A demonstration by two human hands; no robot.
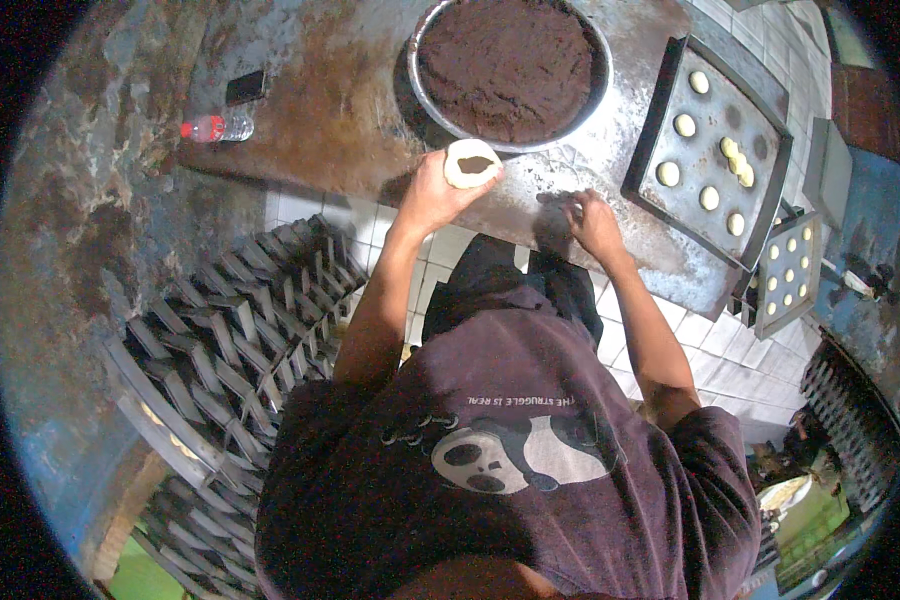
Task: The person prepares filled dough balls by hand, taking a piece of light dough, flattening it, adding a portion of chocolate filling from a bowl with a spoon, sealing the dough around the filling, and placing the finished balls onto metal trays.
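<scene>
My left hand (430, 203) is closed around a cupped piece of pale dough (457, 172), held at the table's near edge. Dark filling (478, 164) shows in the dough's hollow. Just beyond stands a large round metal bowl (412, 72) heaped with dark brown paste (505, 65). My right hand (596, 230) hovers near the table edge, between the bowl and a baking tray (656, 112). Its fingers are curled together; whatever they may hold is too small to make out. Several round dough balls (668, 174) and a lumpy, longer dough piece (737, 162) lie on that tray.
A dark phone (246, 88) and a clear bottle with a red label (218, 128) lie on the table's left side. Stacked dark metal strips or moulds (230, 320) stand at lower left. A second tray of dough balls (789, 268) sits lower at the right.
</scene>
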